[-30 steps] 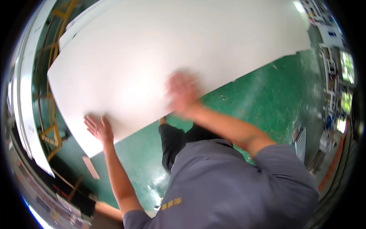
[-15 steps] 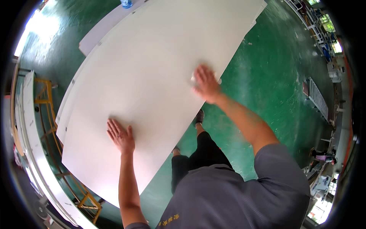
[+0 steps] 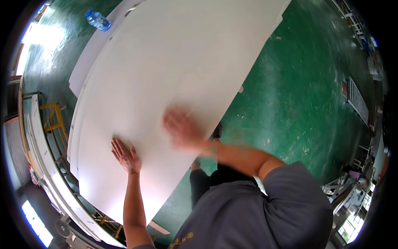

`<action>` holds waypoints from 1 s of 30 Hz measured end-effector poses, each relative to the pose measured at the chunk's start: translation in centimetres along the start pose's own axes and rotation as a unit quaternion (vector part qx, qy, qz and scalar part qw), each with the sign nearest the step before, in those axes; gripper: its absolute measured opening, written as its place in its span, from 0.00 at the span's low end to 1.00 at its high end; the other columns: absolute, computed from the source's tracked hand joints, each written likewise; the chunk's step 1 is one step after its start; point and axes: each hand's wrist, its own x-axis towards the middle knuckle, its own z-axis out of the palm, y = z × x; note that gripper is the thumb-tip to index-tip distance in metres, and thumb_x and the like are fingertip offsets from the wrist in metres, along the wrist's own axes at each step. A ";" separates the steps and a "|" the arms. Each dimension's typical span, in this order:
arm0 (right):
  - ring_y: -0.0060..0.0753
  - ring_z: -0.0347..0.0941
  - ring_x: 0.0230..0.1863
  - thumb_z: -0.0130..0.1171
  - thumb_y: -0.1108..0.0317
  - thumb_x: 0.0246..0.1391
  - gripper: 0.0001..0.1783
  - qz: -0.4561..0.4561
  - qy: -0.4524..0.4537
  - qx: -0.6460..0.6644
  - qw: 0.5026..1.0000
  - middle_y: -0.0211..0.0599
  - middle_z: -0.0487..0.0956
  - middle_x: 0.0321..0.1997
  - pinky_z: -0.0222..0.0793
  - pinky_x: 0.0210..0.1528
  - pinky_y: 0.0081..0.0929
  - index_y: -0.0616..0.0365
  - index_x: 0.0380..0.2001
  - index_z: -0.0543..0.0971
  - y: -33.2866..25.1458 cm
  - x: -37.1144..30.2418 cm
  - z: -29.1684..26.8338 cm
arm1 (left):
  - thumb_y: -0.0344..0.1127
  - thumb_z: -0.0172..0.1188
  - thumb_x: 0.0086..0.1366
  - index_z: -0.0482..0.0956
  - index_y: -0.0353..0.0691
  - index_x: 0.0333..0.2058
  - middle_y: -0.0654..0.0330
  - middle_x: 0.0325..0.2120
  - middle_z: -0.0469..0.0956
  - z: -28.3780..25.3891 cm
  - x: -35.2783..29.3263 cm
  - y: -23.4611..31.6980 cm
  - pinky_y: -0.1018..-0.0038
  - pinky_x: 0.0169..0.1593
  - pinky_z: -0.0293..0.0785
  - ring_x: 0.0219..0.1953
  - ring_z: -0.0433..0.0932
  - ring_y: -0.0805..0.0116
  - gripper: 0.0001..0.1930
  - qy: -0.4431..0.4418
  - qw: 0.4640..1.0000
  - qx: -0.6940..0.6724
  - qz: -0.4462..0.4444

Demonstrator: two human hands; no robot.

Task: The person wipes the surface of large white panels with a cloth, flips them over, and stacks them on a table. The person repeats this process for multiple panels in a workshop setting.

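A large white panel [image 3: 166,66] lies flat in front of me, stretching from the lower left up to the far right. Near its lower left part, my left hand [image 3: 126,157] rests palm down with the fingers stretched out and nothing in it. My right hand [image 3: 182,126] is over the middle of the near part of the panel, its arm reaching across from the right. Motion smears its fingers, so what lies under or in them cannot be made out.
A blue-capped plastic bottle [image 3: 98,20] lies on a paler board [image 3: 81,74] beyond the panel's far edge. Yellow metal frames [image 3: 54,118] and long white panels [image 3: 45,166] stand at left. A ladder-like metal rack [image 3: 357,99] is on the green floor [image 3: 298,95] at right.
My right hand has swept left and nearer to me, from the panel's right edge toward its middle. A pale bit beside its fingers earlier no longer shows. The left hand stays flat.
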 end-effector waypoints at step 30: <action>0.63 0.39 0.79 0.57 0.49 0.60 0.48 0.326 0.153 -0.176 0.916 0.60 0.47 0.78 0.37 0.77 0.61 0.70 0.71 0.51 46.0 2.5 -25.0 | 0.68 0.29 0.74 0.41 0.28 0.73 0.43 0.75 0.41 3.6 19.9 13.2 0.56 0.77 0.34 0.77 0.38 0.49 0.48 -0.016 0.996 0.045 -0.070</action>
